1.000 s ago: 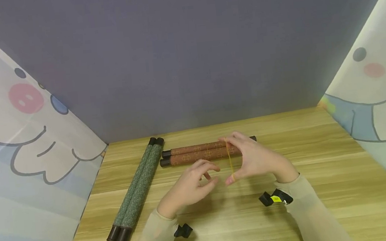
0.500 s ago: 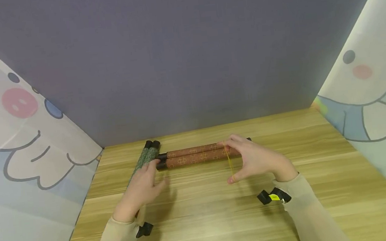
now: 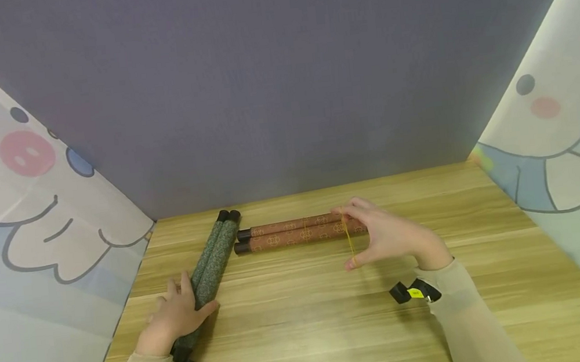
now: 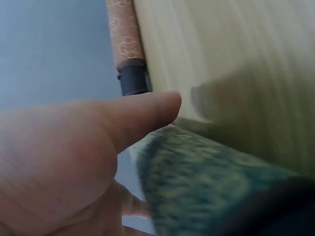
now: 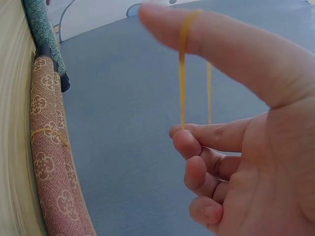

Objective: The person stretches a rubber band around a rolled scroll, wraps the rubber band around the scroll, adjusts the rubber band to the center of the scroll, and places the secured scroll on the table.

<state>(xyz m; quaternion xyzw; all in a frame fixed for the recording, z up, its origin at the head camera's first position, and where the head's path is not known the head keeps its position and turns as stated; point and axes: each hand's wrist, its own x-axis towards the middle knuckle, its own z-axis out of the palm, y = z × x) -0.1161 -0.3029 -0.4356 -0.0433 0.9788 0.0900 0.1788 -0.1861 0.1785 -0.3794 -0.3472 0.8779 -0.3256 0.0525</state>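
In the head view, my left hand [image 3: 173, 316] is spread over a pair of green patterned scrolls [image 3: 216, 258], thumb on one side and fingers on the other. The left wrist view shows that thumb straight above a green scroll [image 4: 197, 179]. A yellow rubber band [image 5: 182, 83] stretches between the thumb and bent fingers of my right hand [image 5: 261, 128], which holds it taut. Two red-brown scrolls [image 3: 290, 234] with dark end knobs lie side by side behind the right hand, which hides their right ends. Another yellow band [image 5: 49, 132] circles them.
All the scrolls lie on a wood-grain table [image 3: 304, 325]. A grey panel [image 3: 281, 88] rises at its back edge, and cartoon-printed walls [image 3: 567, 119] flank both sides. The green pair's far ends sit close to the brown pair's left knobs.
My left hand has moved left and toward me, from near the right hand to the green scrolls. The right hand has stayed nearly in place, still stretching the rubber band.
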